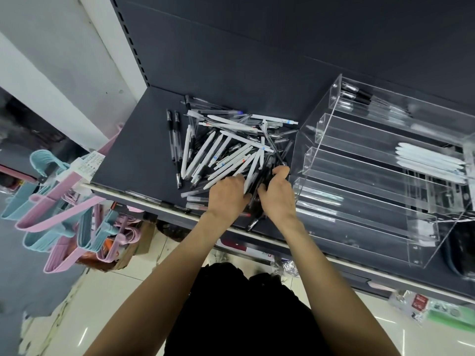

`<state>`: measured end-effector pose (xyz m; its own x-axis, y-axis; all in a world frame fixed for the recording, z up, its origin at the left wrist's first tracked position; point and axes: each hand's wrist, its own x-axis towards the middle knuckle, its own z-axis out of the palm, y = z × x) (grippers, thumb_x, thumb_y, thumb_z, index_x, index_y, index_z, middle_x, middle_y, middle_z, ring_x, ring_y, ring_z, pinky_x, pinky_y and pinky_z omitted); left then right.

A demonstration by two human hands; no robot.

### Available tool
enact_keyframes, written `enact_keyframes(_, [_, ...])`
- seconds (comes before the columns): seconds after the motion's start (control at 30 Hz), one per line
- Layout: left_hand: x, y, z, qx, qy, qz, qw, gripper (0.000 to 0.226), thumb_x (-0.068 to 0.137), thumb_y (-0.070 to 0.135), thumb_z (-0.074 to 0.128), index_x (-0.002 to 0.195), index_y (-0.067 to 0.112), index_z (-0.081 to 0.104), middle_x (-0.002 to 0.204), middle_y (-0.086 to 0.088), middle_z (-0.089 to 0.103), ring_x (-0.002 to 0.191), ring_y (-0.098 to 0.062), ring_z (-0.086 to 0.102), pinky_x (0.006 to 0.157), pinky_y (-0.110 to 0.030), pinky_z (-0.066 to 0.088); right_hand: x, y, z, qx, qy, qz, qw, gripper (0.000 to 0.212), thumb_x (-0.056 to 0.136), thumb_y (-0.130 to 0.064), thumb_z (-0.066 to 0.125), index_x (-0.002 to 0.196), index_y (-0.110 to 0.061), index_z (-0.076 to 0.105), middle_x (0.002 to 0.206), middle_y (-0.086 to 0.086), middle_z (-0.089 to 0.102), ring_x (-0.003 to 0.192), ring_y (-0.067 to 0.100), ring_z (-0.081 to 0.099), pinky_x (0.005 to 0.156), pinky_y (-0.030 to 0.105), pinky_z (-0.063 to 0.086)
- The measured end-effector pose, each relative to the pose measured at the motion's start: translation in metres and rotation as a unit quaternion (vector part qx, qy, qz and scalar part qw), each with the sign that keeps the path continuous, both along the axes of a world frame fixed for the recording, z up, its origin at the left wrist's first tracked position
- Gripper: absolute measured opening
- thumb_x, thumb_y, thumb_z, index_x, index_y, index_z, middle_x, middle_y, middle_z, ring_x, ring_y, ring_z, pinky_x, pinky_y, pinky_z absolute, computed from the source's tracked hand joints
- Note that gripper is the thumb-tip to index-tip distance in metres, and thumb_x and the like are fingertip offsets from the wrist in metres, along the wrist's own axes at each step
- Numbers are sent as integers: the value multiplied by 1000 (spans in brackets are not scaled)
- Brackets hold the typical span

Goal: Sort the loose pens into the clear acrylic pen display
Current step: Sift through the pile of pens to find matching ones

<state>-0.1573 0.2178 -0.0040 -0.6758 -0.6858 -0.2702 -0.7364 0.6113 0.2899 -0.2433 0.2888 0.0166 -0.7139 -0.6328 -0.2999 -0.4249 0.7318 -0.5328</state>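
A heap of loose pens (226, 147), white ones and clear ones with black grips, lies on the dark shelf (138, 155). To its right stands the clear acrylic pen display (359, 181) with stepped troughs; one trough holds several white pens (429, 160), the top one several black-capped pens (357, 95). My left hand (227, 196) rests on the near edge of the heap, fingers curled into the pens. My right hand (279, 194) grips a bundle of dark pens (257, 194) close to the display's left wall.
Two black-grip pens (174, 140) lie apart at the heap's left. Pink and blue hangers (64, 201) hang off the shelf's left end. The shelf's metal front rail (159, 204) runs under my wrists. Packaged goods sit on the floor below.
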Motion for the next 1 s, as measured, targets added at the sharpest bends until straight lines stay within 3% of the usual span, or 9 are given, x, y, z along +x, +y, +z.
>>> enact_keyframes(0.13, [-3,0,7,38,19,19,999,37,95,34,54,120,6,53,103,-12,67,96,-26,65,73,-31,47,2,8,7,-48,9,15,999,38,94,-10,48,126,-5,29,69,-1,51,67,23,58,64,41,50])
enact_keyframes(0.23, [5,-5,19,189,119,85,971,34,95,30,54,121,8,57,101,-9,67,92,-27,66,81,-32,50,1,18,17,-114,-18,11,993,46,95,-16,53,132,-7,27,79,0,57,70,23,62,70,38,52])
enact_keyframes(0.3, [15,-7,27,323,206,131,915,21,95,29,56,110,15,60,99,-5,66,91,-26,67,85,-38,53,-1,23,26,-160,-78,-4,984,50,93,-21,57,133,-7,30,85,2,61,68,22,65,70,34,52])
enact_keyframes(0.37, [23,-4,37,422,288,185,840,14,94,27,58,103,17,62,98,-3,67,94,-22,66,81,-32,56,-4,25,32,-207,-170,-22,963,48,92,-21,59,132,-9,37,88,5,64,57,18,63,56,30,51])
enact_keyframes(0.43, [27,1,43,478,345,218,778,16,95,24,56,107,16,64,93,5,69,89,-11,66,75,-21,54,-5,25,34,-244,-257,-35,935,44,90,-18,61,129,-5,45,89,7,64,53,13,59,47,26,48])
enact_keyframes(0.53, [24,7,48,510,391,256,722,18,99,18,48,105,15,65,86,8,68,78,0,65,75,-21,55,-7,21,27,-241,-273,-33,931,46,89,-21,63,129,-5,48,93,9,64,55,13,59,47,25,47])
enact_keyframes(0.73, [10,10,44,480,394,277,734,15,100,17,47,96,12,60,85,1,65,73,-7,65,65,-21,55,-10,12,24,-192,-195,17,962,39,88,-31,64,122,-16,52,97,0,63,54,11,62,52,21,50])
enact_keyframes(0.87, [4,8,38,489,406,300,711,11,97,19,52,98,13,61,97,-6,64,90,-17,60,79,-30,53,-11,12,24,-186,-202,24,961,43,87,-29,66,125,-16,53,89,0,61,56,11,61,48,20,49])
enact_keyframes(1.0, [5,10,37,477,426,316,701,6,93,17,59,95,16,65,88,-3,67,88,-16,65,82,-29,55,-15,13,31,-176,-222,36,958,52,86,-26,67,134,-17,49,91,1,59,53,4,59,50,19,52])
